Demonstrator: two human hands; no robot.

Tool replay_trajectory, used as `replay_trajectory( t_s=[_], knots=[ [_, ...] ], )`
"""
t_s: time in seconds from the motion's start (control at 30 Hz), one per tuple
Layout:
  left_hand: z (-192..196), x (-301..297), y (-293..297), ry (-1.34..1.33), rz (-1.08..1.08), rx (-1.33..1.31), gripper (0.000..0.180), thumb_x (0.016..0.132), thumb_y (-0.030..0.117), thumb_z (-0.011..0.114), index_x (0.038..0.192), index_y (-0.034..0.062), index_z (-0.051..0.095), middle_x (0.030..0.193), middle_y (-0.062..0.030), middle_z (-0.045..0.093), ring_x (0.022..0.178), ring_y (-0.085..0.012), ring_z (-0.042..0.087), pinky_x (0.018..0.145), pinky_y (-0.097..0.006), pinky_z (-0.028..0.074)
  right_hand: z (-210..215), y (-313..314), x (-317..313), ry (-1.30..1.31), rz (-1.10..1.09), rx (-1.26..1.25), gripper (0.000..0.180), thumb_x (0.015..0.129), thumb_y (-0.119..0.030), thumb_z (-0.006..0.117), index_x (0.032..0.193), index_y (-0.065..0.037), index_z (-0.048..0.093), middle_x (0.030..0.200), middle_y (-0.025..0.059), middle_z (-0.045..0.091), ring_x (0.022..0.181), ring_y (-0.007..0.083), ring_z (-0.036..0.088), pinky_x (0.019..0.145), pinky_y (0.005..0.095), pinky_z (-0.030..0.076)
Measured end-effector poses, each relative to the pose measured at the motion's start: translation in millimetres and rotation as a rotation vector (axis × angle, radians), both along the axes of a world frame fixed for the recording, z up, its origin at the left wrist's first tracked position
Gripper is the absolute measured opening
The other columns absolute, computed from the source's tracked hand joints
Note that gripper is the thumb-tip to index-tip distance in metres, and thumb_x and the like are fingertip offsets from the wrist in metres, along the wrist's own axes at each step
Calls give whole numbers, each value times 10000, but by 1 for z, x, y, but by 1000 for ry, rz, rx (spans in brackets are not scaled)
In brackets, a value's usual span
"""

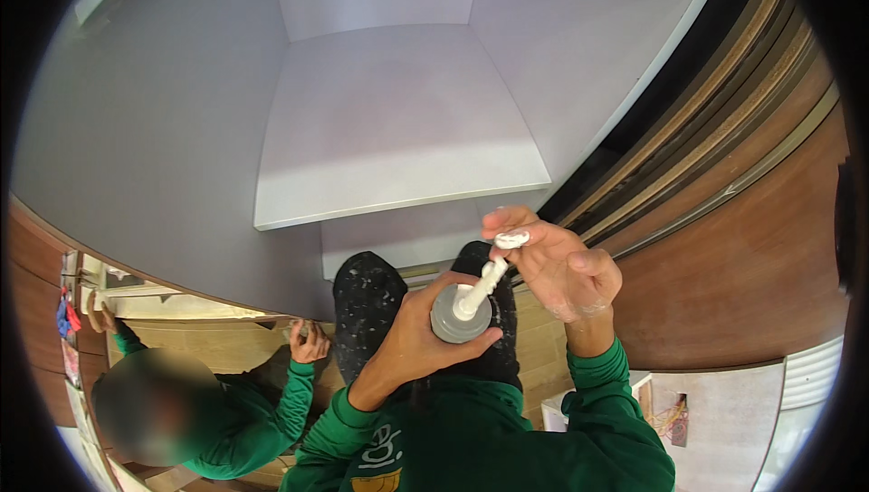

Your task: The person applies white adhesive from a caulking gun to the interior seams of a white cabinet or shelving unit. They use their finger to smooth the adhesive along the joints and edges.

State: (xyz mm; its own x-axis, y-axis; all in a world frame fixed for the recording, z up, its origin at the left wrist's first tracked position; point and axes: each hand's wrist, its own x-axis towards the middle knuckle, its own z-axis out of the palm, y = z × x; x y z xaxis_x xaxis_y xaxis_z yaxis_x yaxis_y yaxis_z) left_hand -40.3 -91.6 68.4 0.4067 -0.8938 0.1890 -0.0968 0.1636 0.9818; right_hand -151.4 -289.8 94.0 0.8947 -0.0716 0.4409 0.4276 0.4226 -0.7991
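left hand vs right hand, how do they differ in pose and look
The left hand is wrapped around a grey cartridge, while the right hand is open beside the white nozzle, its palm turned up.
The right hand carries a dab of white paste on a finger; no such dab shows on the left hand.
Both come out of green sleeves.

The person wears a soft, dark green cloth top (480,410) with long sleeves. The right sleeve (599,392) is wrinkled and stops at the wrist. Below the gripping left hand (412,338), the chest has a curly white mark (380,447) and a yellow patch (378,481). Beside the grip, black cloth pants (367,311) have pale specks. Whitish smears (587,307) mark the right hand (554,273).
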Motion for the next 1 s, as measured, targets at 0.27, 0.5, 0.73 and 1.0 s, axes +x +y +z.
replay_trajectory(
  t_s=[0.27,0.5,0.73,1.0],
  knots=[
    [2,-11,-6,-73,-137,-31,564,711,163,944,1175,20,658,906,-50,721,842,-114,682,795,-295,550,13,-3,-12,170,269,78,695,925,-392,456,1410,96,560,1594,374,269,1485,403,346,1249,521,218],
    [-1,-6,2,-57,-190,-30,586,696,126,942,1200,7,668,875,-41,712,813,-117,677,784,-291,542,20,-4,-8,240,390,31,685,931,-425,463,1418,41,585,1626,387,206,1534,449,226,1250,548,129],
    [-8,9,14,14,-162,-81,565,681,53,908,1189,3,666,850,-48,698,799,-138,670,742,-308,535,16,16,6,242,490,105,695,931,-436,451,1438,22,580,1655,357,187,1516,436,265,1214,513,174],
    [-17,20,42,133,-108,3,502,703,1,885,1146,10,648,890,-79,699,823,-150,678,771,-319,565,32,39,32,210,440,14,781,930,-484,425,1454,84,538,1681,276,232,1276,301,478,1031,368,342]
  ],
)
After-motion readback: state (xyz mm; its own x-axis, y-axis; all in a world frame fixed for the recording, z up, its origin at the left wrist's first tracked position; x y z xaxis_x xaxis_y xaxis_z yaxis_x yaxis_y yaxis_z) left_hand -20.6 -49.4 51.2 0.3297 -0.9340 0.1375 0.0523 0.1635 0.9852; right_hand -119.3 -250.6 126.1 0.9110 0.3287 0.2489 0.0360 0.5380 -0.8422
